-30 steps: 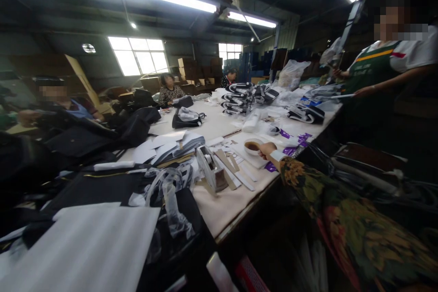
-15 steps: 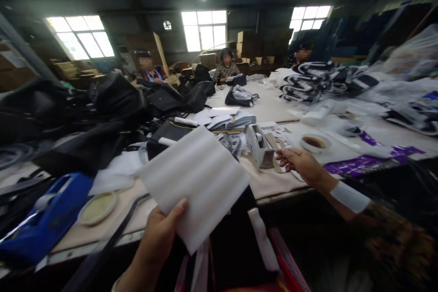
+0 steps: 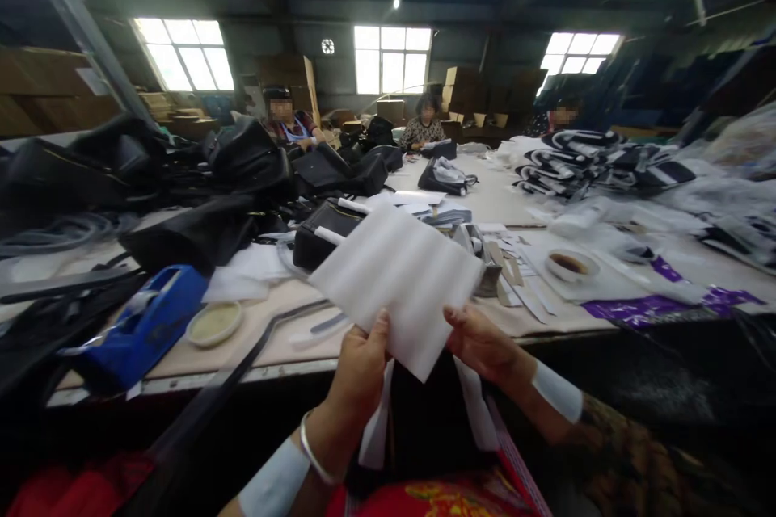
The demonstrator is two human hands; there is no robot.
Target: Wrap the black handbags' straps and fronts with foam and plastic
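I hold a white foam sheet up in front of me over the table's near edge. My left hand pinches its lower left edge, thumb on top. My right hand grips its lower right edge with fingers curled. Both wrists wear white bands, and the left also has a thin bangle. Behind the sheet lies a black bag with white rolled handles. A tape dispenser is partly hidden by the sheet.
A long work table carries a blue tape dispenser, two small glue dishes, paper strips, purple labels and piles of black bags. Three people sit at the far side. Striped bags are stacked at the right.
My right hand left the strips by the tape dispenser and came back to take the foam sheet's right edge. The sheet rose and moved to the middle, now held by both hands.
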